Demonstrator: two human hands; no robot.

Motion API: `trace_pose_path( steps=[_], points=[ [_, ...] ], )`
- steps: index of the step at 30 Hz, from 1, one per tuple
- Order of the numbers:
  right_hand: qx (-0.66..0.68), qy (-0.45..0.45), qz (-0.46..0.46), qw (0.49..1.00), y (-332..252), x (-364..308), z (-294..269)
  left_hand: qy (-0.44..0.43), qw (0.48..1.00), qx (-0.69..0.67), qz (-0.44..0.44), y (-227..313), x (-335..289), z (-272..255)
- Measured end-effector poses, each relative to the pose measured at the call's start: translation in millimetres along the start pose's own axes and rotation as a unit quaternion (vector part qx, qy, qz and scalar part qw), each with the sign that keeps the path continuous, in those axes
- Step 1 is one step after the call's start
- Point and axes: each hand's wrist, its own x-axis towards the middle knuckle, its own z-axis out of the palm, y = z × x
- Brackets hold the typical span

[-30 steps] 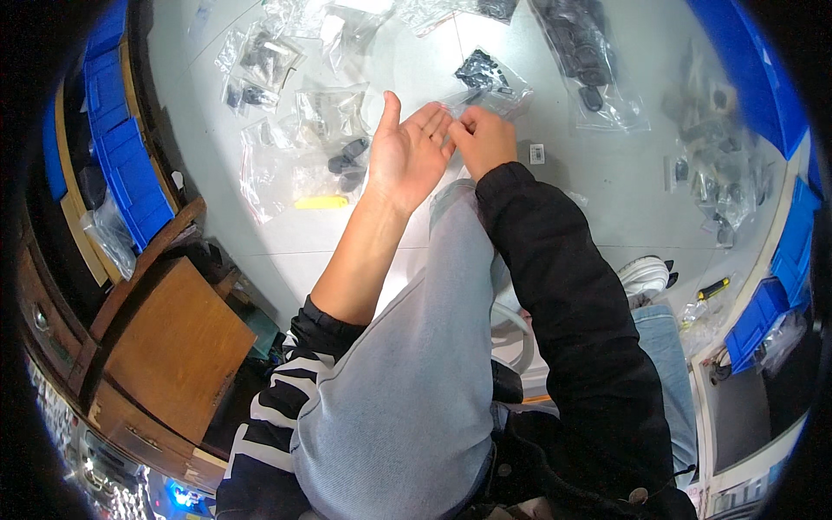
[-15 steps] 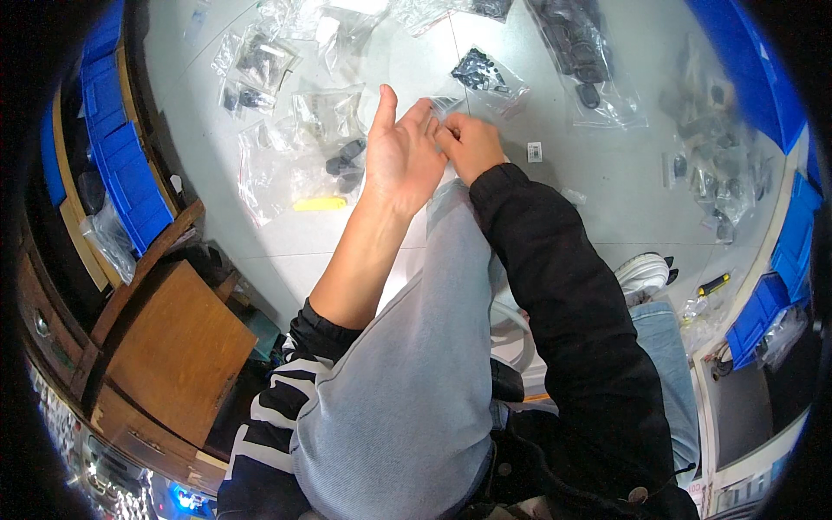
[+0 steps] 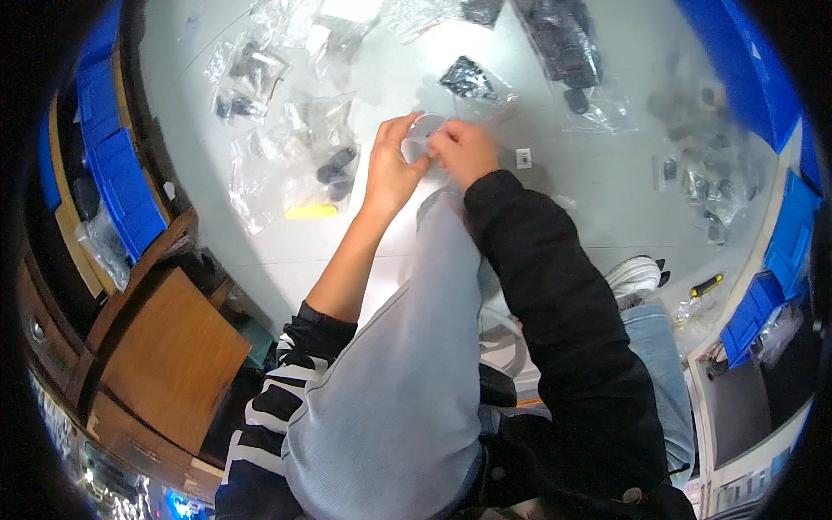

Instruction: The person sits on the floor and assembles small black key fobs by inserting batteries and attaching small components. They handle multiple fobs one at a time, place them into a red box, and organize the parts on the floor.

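Above my knee, my left hand [image 3: 392,169] has its fingers and thumb curled round the left side of a small clear plastic bag [image 3: 422,133]. On the bag's right side my right hand [image 3: 468,154] pinches the edge with fingers drawn together. Whatever the bag contains, if anything, is too blurred to make out. Just beyond the hands lies a clear bag of small black parts [image 3: 468,78]. To the left, dark rounded pieces [image 3: 336,165] sit in clear plastic, beside a flat yellow strip [image 3: 310,211]. A small white label [image 3: 523,159] lies right of my right hand.
More bagged parts [image 3: 247,74] lie at the far left, and a long bag of black pieces [image 3: 568,52] at the far right. Blue bins [image 3: 126,186] and a wooden cabinet [image 3: 173,355] flank the left. A yellow-and-black tool [image 3: 706,285] rests by the blue bins at right.
My left hand has turned from an open palm to fingers curled on the clear bag. My right hand has shifted slightly left and down, still pinching. The view has moved a little.
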Motion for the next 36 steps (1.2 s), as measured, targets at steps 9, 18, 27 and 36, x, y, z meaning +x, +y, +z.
trace_pose_path(
  steps=[9,18,27,36],
  points=[
    [0.008,0.149,0.041,0.988,25,-20,-69,-0.059,0.985,-0.132,-0.095,-49,54,-11],
    [0.268,0.344,0.109,0.893,42,-27,-156,0.1,0.984,-0.083,-0.118,-61,78,-20],
    [0.324,0.19,0.069,0.924,16,-20,-209,-0.182,0.913,0.153,0.332,34,77,69],
    [-0.26,0.184,0.093,0.943,111,-98,-162,-0.168,0.842,0.341,0.382,-6,65,74]
  ],
)
